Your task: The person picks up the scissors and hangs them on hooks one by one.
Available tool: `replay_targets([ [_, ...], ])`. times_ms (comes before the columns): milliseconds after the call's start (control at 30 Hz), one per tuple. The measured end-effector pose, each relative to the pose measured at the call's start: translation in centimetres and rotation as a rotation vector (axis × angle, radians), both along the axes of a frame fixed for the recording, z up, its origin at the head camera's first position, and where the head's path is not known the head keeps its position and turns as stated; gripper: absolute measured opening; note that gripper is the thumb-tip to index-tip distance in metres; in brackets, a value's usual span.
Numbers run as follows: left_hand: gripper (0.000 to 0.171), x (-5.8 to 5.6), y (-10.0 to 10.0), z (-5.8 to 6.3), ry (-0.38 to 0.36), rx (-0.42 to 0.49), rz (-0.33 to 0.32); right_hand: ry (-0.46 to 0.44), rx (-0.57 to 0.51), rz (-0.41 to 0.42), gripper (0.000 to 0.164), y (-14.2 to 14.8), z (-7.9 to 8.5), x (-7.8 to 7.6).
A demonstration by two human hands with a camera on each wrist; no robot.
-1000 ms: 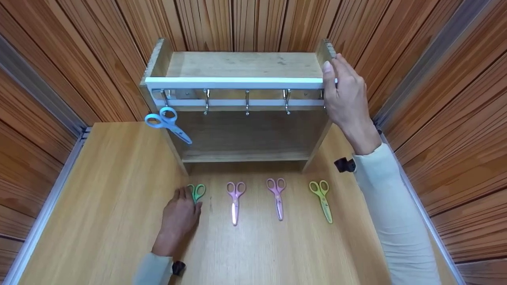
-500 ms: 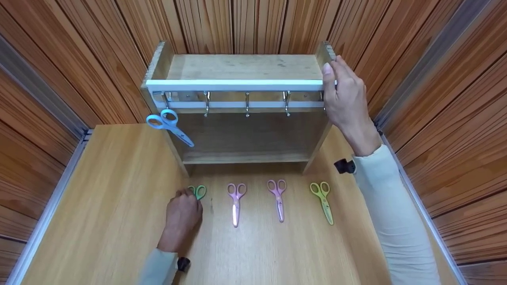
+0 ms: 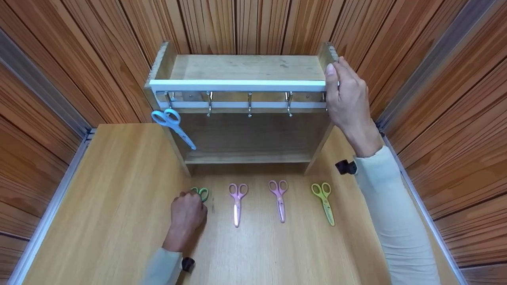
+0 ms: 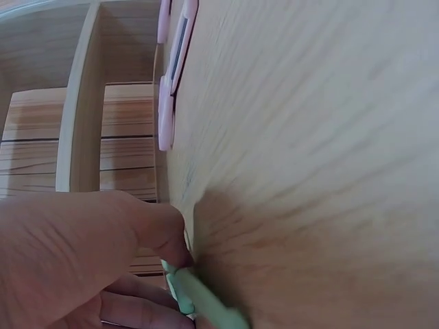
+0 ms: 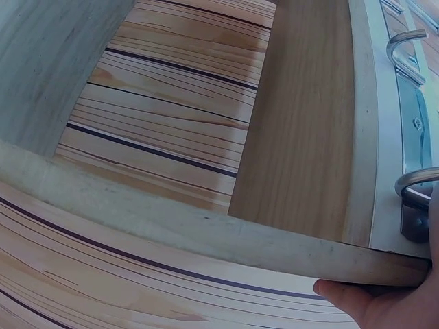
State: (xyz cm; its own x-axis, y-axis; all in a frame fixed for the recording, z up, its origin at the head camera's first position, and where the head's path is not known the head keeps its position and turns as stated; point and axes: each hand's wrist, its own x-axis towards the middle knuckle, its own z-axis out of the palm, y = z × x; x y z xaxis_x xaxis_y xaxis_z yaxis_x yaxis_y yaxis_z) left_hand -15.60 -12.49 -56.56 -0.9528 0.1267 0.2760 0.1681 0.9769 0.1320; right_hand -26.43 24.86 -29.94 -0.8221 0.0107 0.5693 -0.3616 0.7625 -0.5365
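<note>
My left hand pinches a pair of green scissors by the table's left-middle part, just in front of the rack. In the left wrist view the thumb and fingers close round the green scissors, covering part of them. My right hand grips the upper right side of a wooden shelf rack; in the right wrist view a fingertip curls round the side panel's edge. Blue scissors hang by a handle loop from the leftmost hook of the rack's white hook rail.
Two pairs of pink scissors and one pair of yellow-green scissors lie in a row on the wooden table, handles toward the rack. Several metal hooks line the rail. Wood-panelled walls enclose the table.
My left hand has shifted slightly right, its fingers closing over the green scissors, whose handle loops now look tilted. The right hand keeps its place on the rack; the head view has shifted slightly.
</note>
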Motion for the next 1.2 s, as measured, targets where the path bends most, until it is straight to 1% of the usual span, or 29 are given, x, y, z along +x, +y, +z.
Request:
replay_targets([
  [100,0.015,0.2,0.0,-0.1,-0.009,0.002,0.001,-0.004,0.002,-0.002,0.059,0.1,0.0,0.0],
  [233,0.023,0.7,0.0,-0.3,-0.046,-0.007,0.018,-0.008,0.008,-0.001,0.059,0.1,-0.2,0.1],
  [333,0.027,0.9,-0.1,-0.5,-0.06,-0.007,0.023,-0.014,0.011,-0.004,0.06,0.1,-0.3,0.2],
  [467,0.026,1.2,-0.1,-0.5,-0.079,0.011,0.035,-0.013,0.009,-0.002,0.059,0.1,-0.4,0.1],
  [567,0.026,1.2,-0.1,-0.3,-0.089,0.022,0.049,-0.008,0.006,0.004,0.057,0.0,-0.4,0.0],
  [733,0.038,1.2,-0.2,0.1,0.002,0.052,0.027,0.032,-0.011,0.022,0.055,0.1,-0.3,-0.1],
  [800,0.041,1.1,-0.3,0.2,0.024,0.071,0.014,0.043,-0.014,0.026,0.055,0.1,-0.2,-0.2],
  [933,0.037,1.2,-0.3,0.6,-0.002,0.095,0.01,0.038,-0.01,0.023,0.055,0.1,-0.2,-0.1],
  [1200,0.022,1.1,-0.2,1.1,-0.063,0.128,0.029,0.035,-0.008,0.02,0.056,0.2,-0.4,-0.2],
])
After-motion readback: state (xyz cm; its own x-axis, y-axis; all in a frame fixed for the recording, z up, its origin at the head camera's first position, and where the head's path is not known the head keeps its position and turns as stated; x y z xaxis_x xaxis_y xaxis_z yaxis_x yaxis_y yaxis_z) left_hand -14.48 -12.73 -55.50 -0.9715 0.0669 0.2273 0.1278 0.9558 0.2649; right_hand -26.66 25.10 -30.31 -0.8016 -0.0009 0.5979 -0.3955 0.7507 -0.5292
